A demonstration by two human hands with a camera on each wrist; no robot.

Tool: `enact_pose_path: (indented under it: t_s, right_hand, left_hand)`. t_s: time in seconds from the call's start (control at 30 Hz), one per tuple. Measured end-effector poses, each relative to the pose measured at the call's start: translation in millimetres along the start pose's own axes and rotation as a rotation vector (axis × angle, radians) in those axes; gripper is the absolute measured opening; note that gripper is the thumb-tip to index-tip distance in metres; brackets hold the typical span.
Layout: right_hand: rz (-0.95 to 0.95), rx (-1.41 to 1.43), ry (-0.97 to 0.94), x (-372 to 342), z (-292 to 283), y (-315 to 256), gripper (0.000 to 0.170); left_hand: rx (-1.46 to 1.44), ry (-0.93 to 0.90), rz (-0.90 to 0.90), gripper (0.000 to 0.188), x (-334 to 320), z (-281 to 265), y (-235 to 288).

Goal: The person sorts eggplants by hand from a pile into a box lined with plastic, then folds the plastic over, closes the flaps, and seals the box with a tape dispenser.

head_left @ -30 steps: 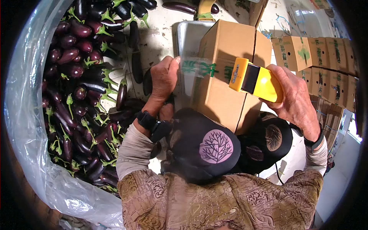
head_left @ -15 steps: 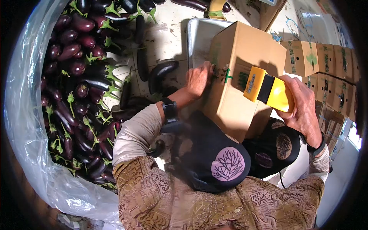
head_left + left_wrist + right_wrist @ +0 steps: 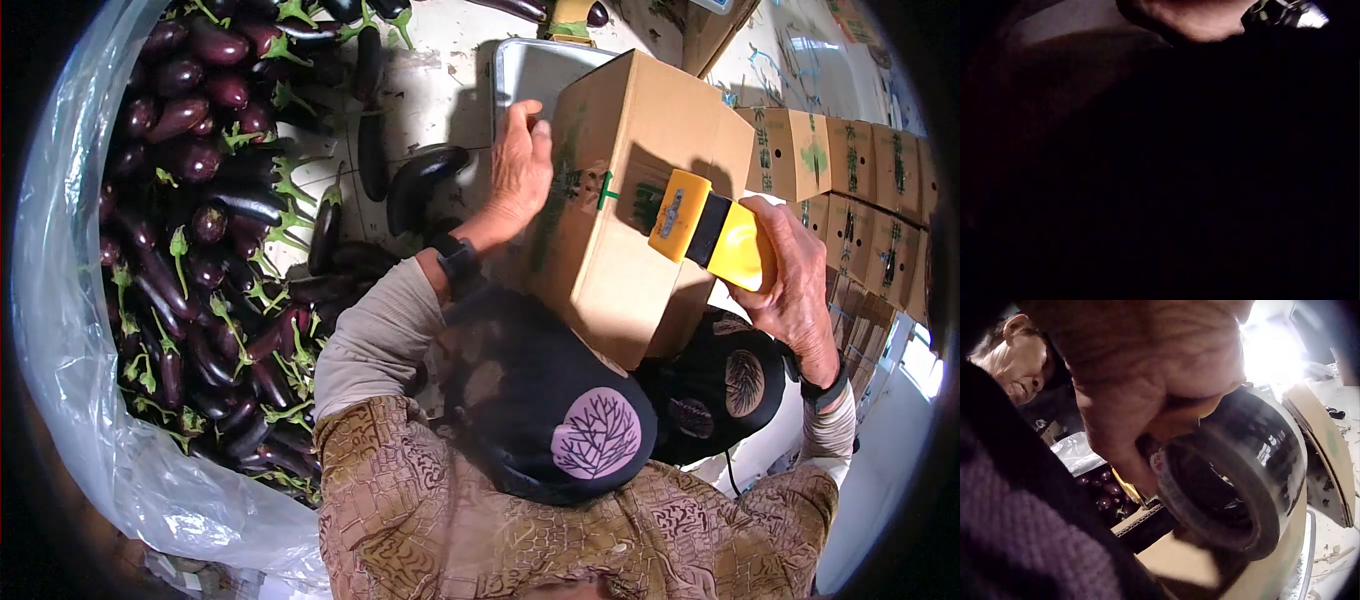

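A tall brown cardboard box [image 3: 650, 150] stands tilted between the knees, with clear tape [image 3: 580, 185] printed in green on its left side. My right hand [image 3: 795, 275] grips a yellow tape dispenser [image 3: 740, 245] against the box's upper face. In the right wrist view, the right hand [image 3: 1147, 369] is beside the large tape roll [image 3: 1229, 487]. My left hand [image 3: 520, 170] is raised at the box's left side, fingers extended and holding nothing; whether it touches the box I cannot tell. The left wrist view is mostly dark, with some skin at its top edge.
Many eggplants [image 3: 200, 210] lie at the left inside a clear plastic sheet [image 3: 70, 300]. Loose eggplants [image 3: 420, 185] rest on the floor near the left hand. Behind the box is a grey metal tray [image 3: 505, 75]; stacked cardboard boxes [image 3: 850, 160] stand at the right.
My left hand moved from holding the tape's end out left, to pressing it on the box side, then lifted off with fingers extended. The box and dispenser shifted right in view.
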State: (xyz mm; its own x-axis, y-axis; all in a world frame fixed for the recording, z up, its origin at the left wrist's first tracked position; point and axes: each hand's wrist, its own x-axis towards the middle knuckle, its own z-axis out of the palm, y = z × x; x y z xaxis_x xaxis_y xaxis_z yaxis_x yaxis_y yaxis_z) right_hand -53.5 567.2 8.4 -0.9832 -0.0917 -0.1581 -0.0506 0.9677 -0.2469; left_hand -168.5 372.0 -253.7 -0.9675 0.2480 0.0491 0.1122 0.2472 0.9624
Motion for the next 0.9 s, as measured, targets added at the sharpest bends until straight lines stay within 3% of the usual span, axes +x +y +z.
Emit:
enact_pose_path:
  t_s: [0.03,0.07,0.1,0.17,0.2,0.3,0.37,0.43,0.5,0.53,0.57,0.63,0.7,0.9]
  right_hand:
    - [0.003,0.001,0.003,0.8,-0.1,1.2,0.067]
    - [0.001,0.025,-0.008,1.3,-0.6,2.0,0.066]
    - [0.0,0.048,-0.015,1.5,-1.8,2.7,0.066]
    - [-0.014,0.048,0.0,1.4,-3.4,3.5,0.063]
    - [-0.027,0.053,-0.003,1.2,-4.5,4.8,0.063]
    - [-0.034,0.064,0.005,-1.2,-7.9,5.0,0.064]
    - [-0.056,0.067,0.034,-3.5,-5.6,9.2,0.062]
    - [-0.084,0.04,0.062,-5.7,-4.8,11.6,0.057]
    - [-0.101,0.064,0.091,-7.2,-2.7,15.6,0.056]
    - [-0.1,0.051,0.077,-8.1,-3.5,16.0,0.057]
    - [-0.085,0.056,0.096,-9.0,-3.3,17.2,0.057]
    - [-0.111,0.093,0.099,-11.0,-0.7,19.9,0.056]
    - [-0.093,0.093,0.089,-12.5,1.3,22.1,0.058]
    - [-0.123,0.133,0.065,-11.7,1.6,25.7,0.064]
  left_hand:
    - [-0.031,0.026,-0.005,0.027,-1.0,9.3,1.0]
    - [-0.064,-0.095,0.042,0.029,-10.2,10.0,2.0]
    - [-0.054,-0.046,0.014,0.028,-13.4,16.9,-5.5]
    - [0.229,-0.164,0.211,0.025,-18.6,25.3,-70.8]
    - [0.169,-0.165,0.145,0.022,-12.8,14.3,-45.6]
    - [0.108,-0.044,0.177,0.025,30.3,3.7,19.4]
    - [0.074,-0.076,0.387,0.029,62.5,-10.3,80.5]
    - [0.15,-0.262,0.505,0.042,83.4,-4.5,121.2]
    - [0.543,-0.334,0.771,0.051,85.9,18.0,133.5]
    - [0.528,-0.435,0.752,0.063,83.3,21.2,141.6]
    - [0.533,-0.45,0.772,0.063,82.1,25.5,144.4]
    - [0.63,-0.369,0.804,0.069,81.9,31.3,150.1]
    - [0.618,-0.439,0.764,0.062,81.4,31.8,148.9]
    - [0.573,-0.373,0.793,0.049,83.9,39.2,140.6]
